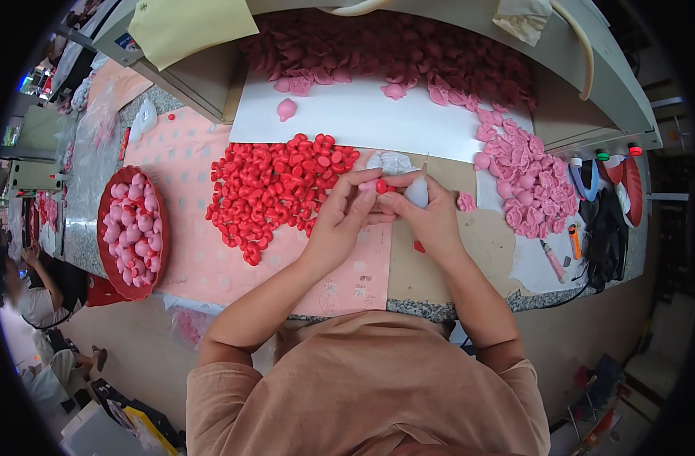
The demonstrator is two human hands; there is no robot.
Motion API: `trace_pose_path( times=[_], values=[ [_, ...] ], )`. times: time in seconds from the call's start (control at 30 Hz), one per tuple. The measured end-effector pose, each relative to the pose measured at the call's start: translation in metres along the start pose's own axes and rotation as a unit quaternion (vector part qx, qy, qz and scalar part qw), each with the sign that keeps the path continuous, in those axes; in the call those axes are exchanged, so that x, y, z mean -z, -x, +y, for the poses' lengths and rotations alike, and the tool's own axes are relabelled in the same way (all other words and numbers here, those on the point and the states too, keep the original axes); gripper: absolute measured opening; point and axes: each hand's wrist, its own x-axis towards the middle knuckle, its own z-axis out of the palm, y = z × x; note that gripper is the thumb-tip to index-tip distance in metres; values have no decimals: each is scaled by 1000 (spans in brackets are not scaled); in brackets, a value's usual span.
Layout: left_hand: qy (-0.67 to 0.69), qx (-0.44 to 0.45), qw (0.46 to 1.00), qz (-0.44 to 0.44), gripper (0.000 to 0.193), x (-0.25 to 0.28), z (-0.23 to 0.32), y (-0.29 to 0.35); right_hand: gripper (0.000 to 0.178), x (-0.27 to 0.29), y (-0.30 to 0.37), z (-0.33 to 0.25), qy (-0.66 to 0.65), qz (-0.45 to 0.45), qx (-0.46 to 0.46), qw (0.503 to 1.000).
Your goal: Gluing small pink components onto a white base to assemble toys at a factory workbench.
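Over the middle of the bench, my two hands meet. My left hand [343, 210] is closed on a small round pink piece [368, 185]. Against that piece sits a glossy red bead-like part [382, 186], with my right thumb right beside it. My right hand [433, 215] is closed around a small whitish squeeze bottle [417, 193], its thin needle tip pointing up and away. Left of my hands spreads a pile of small red parts [275, 186]. A single ruffled pink piece [466, 201] lies just right of my right hand.
A red oval basket [104, 242] of pink-and-red pieces stands at left. Ruffled pink pieces [531, 182] spill right from a heap under the grey machine housing [621, 99]. Near the right edge lie an orange cutter [575, 242] and dark cloth [607, 235]. Another person [47, 285] sits far left.
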Motion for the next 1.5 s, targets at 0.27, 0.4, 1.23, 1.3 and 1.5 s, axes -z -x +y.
trace_pose_path(
  times=[0.27, 0.4, 1.23, 1.3, 1.5],
  values=[
    [-65, -56, 995, -58, 43, 2, 1, -1, 22, 6, -3, 3, -66, -19, 16, 998],
    [-94, -75, 991, -51, 42, 5, 0, -1, 25, 9, -3, 4, -68, -33, 16, 997],
    [-94, -106, 989, -29, 39, 11, -1, -3, 31, 11, -2, 3, -42, -67, 32, 996],
    [-95, -107, 989, -29, 39, 10, -1, -3, 31, 11, -3, 4, -38, -67, 37, 996],
    [-92, -103, 990, -28, 40, 8, 0, -2, 30, 10, -2, 6, -22, -57, 55, 997]
  ],
)
